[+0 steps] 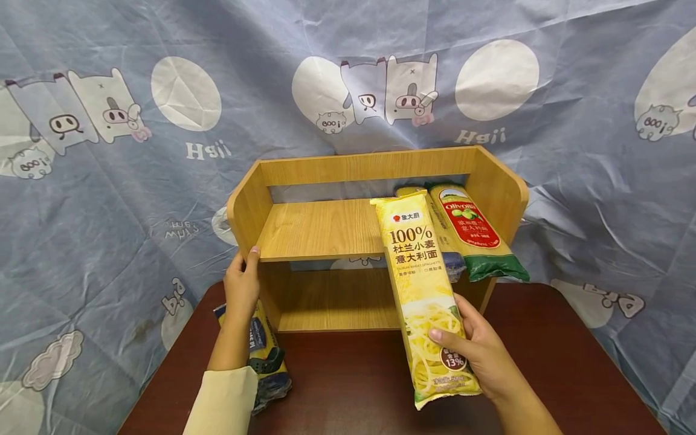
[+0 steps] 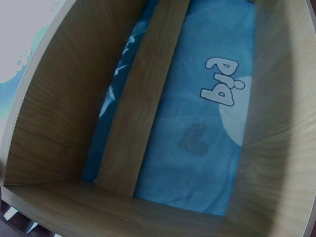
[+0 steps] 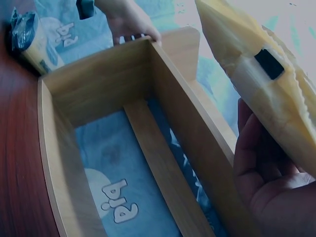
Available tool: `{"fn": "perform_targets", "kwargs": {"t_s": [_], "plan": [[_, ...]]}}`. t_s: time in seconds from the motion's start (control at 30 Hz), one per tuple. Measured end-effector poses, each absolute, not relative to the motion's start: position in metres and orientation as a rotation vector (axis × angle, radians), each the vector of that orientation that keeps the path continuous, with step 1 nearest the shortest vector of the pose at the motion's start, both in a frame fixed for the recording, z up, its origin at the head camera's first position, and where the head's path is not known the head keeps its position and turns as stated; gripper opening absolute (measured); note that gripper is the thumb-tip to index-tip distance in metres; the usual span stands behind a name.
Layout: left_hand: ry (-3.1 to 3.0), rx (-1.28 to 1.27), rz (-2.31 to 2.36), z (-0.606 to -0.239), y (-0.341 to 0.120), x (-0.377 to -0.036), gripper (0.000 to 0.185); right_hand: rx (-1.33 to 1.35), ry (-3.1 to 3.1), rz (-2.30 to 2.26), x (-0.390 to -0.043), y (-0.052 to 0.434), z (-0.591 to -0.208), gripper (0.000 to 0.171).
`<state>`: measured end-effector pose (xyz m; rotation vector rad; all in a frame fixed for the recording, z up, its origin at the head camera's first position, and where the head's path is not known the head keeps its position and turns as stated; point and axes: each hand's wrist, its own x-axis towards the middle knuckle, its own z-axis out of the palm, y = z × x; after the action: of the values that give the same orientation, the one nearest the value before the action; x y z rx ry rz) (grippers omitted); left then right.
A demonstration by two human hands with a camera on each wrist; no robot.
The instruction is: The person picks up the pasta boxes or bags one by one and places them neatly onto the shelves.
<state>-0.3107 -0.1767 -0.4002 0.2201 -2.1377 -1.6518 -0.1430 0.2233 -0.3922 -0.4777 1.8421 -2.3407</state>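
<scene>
A two-level wooden shelf (image 1: 326,229) stands on a dark brown table (image 1: 353,386). My left hand (image 1: 243,284) grips the shelf's left side panel, thumb at the front edge; the right wrist view shows that hand (image 3: 129,23) with fingers curled over the panel. My right hand (image 1: 472,344) holds the lower end of a long yellow spaghetti packet (image 1: 421,272), thumb on its front. The packet's top end leans on the upper shelf board. In the right wrist view the packet (image 3: 256,74) lies across my palm (image 3: 266,182).
A green-ended pasta packet (image 1: 472,232) and a partly hidden yellow one (image 1: 447,244) lie on the upper board's right side. Another packet (image 1: 265,356) lies on the table under my left forearm. A blue cartoon-print cloth (image 1: 109,199) hangs behind and around the table.
</scene>
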Motion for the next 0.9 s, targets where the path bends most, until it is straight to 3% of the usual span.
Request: {"fn": "perform_targets", "kwargs": {"t_s": [0.9], "plan": [[-2.108,0.223,-1.691,-0.396,-0.175,-0.309,0.056,-0.317,1.739,-2.373,-0.176,0.178,-0.395,0.061]]}}
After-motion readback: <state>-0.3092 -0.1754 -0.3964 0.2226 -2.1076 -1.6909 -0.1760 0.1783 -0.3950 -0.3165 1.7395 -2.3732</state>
